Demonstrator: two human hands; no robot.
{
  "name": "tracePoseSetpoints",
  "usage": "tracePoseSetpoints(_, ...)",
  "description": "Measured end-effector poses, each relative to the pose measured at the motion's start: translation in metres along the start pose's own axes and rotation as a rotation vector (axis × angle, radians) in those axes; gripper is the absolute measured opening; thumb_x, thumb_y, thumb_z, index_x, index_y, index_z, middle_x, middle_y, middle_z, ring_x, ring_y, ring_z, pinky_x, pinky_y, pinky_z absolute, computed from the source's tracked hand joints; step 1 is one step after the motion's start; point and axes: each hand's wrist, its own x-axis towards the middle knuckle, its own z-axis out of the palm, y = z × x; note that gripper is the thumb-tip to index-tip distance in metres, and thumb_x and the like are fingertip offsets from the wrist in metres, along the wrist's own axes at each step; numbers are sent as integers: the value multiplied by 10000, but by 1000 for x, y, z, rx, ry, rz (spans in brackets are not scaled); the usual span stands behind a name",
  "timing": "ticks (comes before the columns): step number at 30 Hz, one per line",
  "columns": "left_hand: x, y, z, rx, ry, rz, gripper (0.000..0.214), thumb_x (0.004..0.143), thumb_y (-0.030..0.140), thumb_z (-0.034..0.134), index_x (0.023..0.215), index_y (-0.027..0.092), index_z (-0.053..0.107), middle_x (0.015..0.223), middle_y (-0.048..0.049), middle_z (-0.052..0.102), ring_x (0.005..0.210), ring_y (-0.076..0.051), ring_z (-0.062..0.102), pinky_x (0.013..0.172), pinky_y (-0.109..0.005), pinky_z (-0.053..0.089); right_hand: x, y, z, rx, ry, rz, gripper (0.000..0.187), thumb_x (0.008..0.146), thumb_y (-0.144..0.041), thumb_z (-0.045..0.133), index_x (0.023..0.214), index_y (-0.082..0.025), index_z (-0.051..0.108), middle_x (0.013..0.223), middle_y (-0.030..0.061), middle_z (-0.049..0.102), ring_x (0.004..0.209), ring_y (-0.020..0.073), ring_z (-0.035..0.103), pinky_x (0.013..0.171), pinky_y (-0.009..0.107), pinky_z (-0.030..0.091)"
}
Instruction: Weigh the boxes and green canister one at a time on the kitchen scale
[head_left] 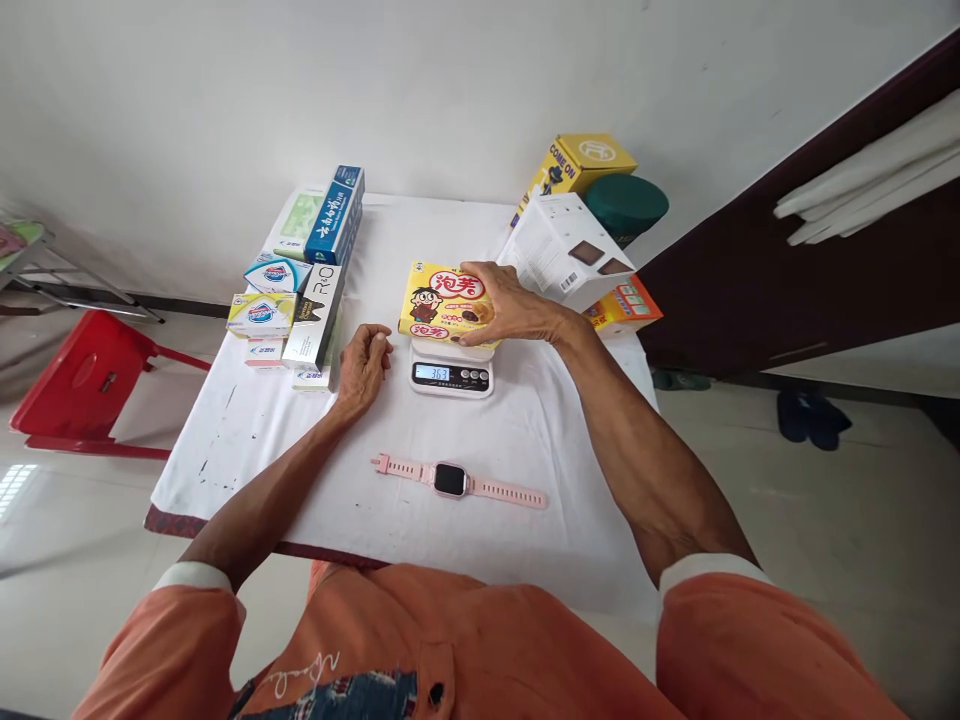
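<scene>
Head view: right hand (517, 303) grips yellow box (437, 300) on scale (452, 378); left hand (363, 366), loosely closed, beside cartons (313, 315); pink watch (450, 480) nearby.

The snack box (436, 300) lies on the scale (452, 390) — watch (450, 480) before it, cartons (321, 312) left, other boxes (559, 240) right.

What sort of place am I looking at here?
Probably a room in someone's home, though I can't be certain: dark blue slippers lie on the glossy floor, and a red chair stands near a cloth-covered table.
</scene>
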Motion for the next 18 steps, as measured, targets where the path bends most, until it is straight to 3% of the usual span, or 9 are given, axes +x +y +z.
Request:
tracePoseSetpoints(4, 0, 1, 0, 7, -1, 7, 283, 992, 480, 493, 1028, 222, 605, 791, 1, 602, 580, -113, 548, 476, -226, 427, 1, 1, -1, 2, -8, -22, 1228, 613, -539, 917, 1623, -228, 292, 1635, 163, 352, 1529, 453, 284, 1266, 632, 256)
tracePoseSetpoints(7, 1, 1, -1, 12, -2, 8, 283, 994, 478, 494, 1028, 221, 607, 779, 4, 605, 568, -113, 545, 477, -229, 431, -6, -11, -7, 20, 33, -48, 1272, 586, -573, 946, 1632, -240, 304, 1671, 153, 326, 1571, 462, 217, 1288, 651, 205)
tracePoseSetpoints(9, 0, 1, -1, 29, 4, 5, 276, 997, 464, 489, 1028, 221, 615, 767, 7, 610, 559, -111, 545, 484, -232, 436, -22, -27, -11, 54, 144, -63, 1175, 612, -592, 935, 1594, -244, 391, 1658, 142, 376, 1571, 452, 243, 1288, 653, 212)
tracePoseSetpoints(11, 0, 1, -1, 44, 17, -7, 265, 1000, 447, 485, 1029, 223, 624, 768, 9, 620, 557, -111, 548, 490, -235, 437, -45, -44, -11, 146, 344, -63, 896, 724, -600, 868, 1484, -256, 540, 1575, 120, 511, 1512, 406, 386, 1262, 622, 298)
tracePoseSetpoints(14, -1, 0, -1, 45, 22, -10, 256, 1001, 432, 486, 1034, 225, 633, 778, 9, 631, 559, -114, 551, 492, -242, 437, -87, -53, 5, 434, 677, 64, 383, 890, -551, 740, 1146, -265, 728, 1167, 63, 753, 1132, 285, 692, 1048, 498, 540)
tracePoseSetpoints(16, -1, 1, -1, 45, 17, -7, 257, 998, 437, 494, 1035, 225, 636, 773, 11, 633, 557, -114, 551, 492, -244, 434, -110, -44, 26, 643, 814, 178, 287, 900, -524, 734, 952, -241, 742, 855, 23, 741, 810, 214, 702, 808, 389, 591)
tracePoseSetpoints(18, -1, 2, 0, 46, 12, -10, 260, 990, 444, 507, 1030, 222, 636, 768, 11, 634, 552, -111, 547, 486, -242, 429, -123, -27, 48, 794, 902, 270, 295, 884, -504, 746, 808, -219, 721, 653, -11, 649, 611, 159, 598, 622, 304, 522)
